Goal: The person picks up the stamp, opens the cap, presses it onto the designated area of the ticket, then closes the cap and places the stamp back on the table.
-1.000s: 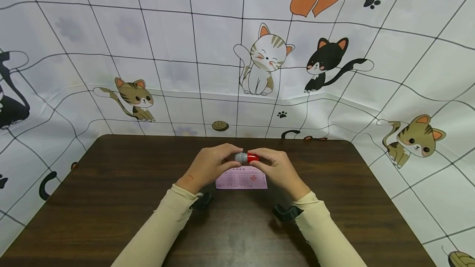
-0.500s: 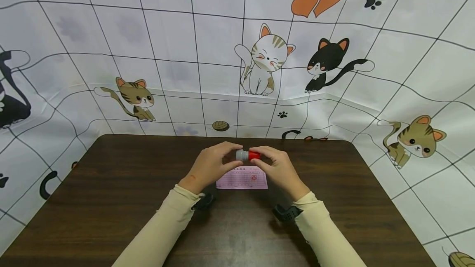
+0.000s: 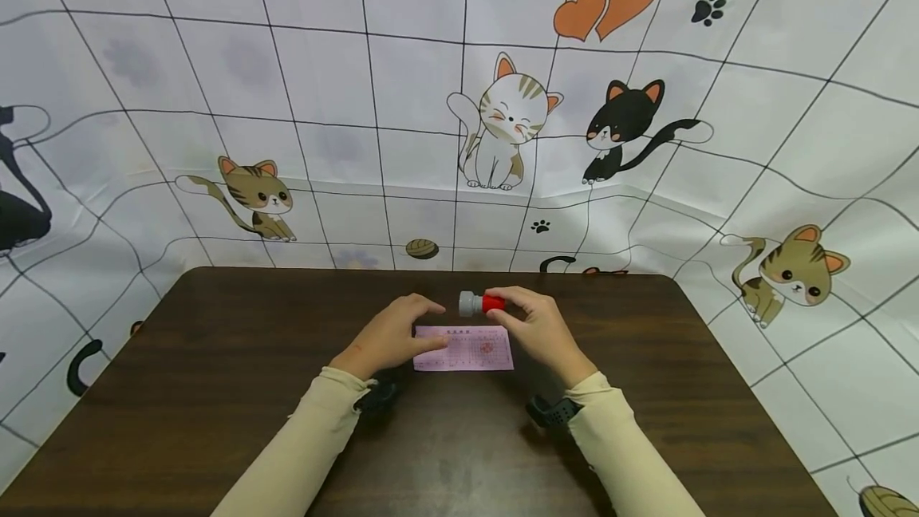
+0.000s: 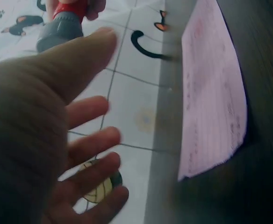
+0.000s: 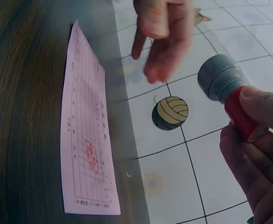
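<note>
My right hand (image 3: 540, 329) pinches the red body of a small stamp (image 5: 241, 112) between thumb and fingers. The stamp lies nearly level in the air, its grey capped end (image 3: 470, 304) toward the left. Apart from it, my left hand (image 3: 390, 339) hovers with fingers spread and nothing between them. Below both hands a pink printed form (image 3: 459, 349) lies on the table, its left edge partly behind my left thumb in the head view. A red mark (image 5: 90, 157) shows on the form. In the left wrist view the stamp's grey end (image 4: 61, 32) appears beyond my thumb.
The dark wooden table (image 3: 237, 373) ends at a far edge just beyond the hands. Behind it hangs a white sheet (image 3: 323, 142) printed with cats and grid lines. Each wrist wears a dark strap, such as the right strap (image 3: 553, 411).
My left hand has let go of the stamp's grey end and moved left and down toward the form. My right hand keeps hold of the stamp. The head view has shifted slightly.
</note>
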Motion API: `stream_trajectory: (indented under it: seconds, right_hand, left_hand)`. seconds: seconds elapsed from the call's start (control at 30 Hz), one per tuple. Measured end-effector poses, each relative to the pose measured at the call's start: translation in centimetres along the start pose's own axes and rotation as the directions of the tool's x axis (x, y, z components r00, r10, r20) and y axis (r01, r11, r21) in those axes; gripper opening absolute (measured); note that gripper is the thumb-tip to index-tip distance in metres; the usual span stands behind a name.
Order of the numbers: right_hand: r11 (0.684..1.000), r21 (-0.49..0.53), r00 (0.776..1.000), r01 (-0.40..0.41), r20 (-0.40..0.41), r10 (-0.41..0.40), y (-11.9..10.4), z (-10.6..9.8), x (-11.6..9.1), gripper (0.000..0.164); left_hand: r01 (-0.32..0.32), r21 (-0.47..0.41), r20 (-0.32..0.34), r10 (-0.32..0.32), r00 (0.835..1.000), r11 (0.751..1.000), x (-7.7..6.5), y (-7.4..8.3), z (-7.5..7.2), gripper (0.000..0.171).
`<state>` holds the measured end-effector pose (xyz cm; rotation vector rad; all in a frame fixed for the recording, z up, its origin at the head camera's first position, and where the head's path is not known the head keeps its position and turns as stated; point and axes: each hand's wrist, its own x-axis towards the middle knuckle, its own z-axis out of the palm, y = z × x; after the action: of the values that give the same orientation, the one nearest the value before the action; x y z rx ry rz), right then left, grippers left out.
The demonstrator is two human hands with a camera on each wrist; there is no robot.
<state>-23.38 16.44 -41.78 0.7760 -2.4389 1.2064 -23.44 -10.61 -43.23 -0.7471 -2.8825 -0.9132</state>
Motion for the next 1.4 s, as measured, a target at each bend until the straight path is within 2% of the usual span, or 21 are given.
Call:
stream_trajectory:
  seconds: [0.17, 0.37, 0.67, 0.93, 1.17, 1.4]
  right_hand:
    - [0.999, -0.021, 0.999, -0.050, -0.022, 0.050, 0.6, 0.0, -0.1, 0.030]
    - [0.996, -0.044, 0.997, -0.081, -0.006, 0.081, 1.3, 0.0, -0.2, 0.030]
    - [0.987, -0.088, 0.991, -0.131, -0.007, 0.131, 1.9, 0.1, -0.4, 0.030]
    - [0.980, -0.067, 0.983, -0.185, -0.006, 0.185, 2.6, -0.1, -0.6, 0.032]
    - [0.971, -0.063, 0.973, -0.232, 0.008, 0.233, 3.3, 0.0, -0.7, 0.033]
    - [0.965, -0.074, 0.968, -0.252, -0.011, 0.252, 3.4, -0.3, -0.7, 0.032]
  left_hand:
    - [0.071, 0.037, 0.092, -0.074, 0.993, 0.997, -0.2, -0.7, 0.2, 0.067]
    - [0.092, 0.082, 0.153, -0.104, 0.983, 0.992, -0.3, -1.0, 0.4, 0.076]
    - [0.106, 0.111, 0.153, -0.122, 0.981, 0.988, -0.4, -1.5, 0.6, 0.077]
    - [0.136, 0.105, 0.148, -0.151, 0.977, 0.985, -0.6, -1.8, 0.5, 0.076]
    - [0.109, 0.137, 0.149, -0.129, 0.980, 0.985, -0.5, -2.1, 0.5, 0.077]
    - [0.119, 0.140, 0.146, -0.139, 0.979, 0.983, -0.6, -2.0, 0.5, 0.075]
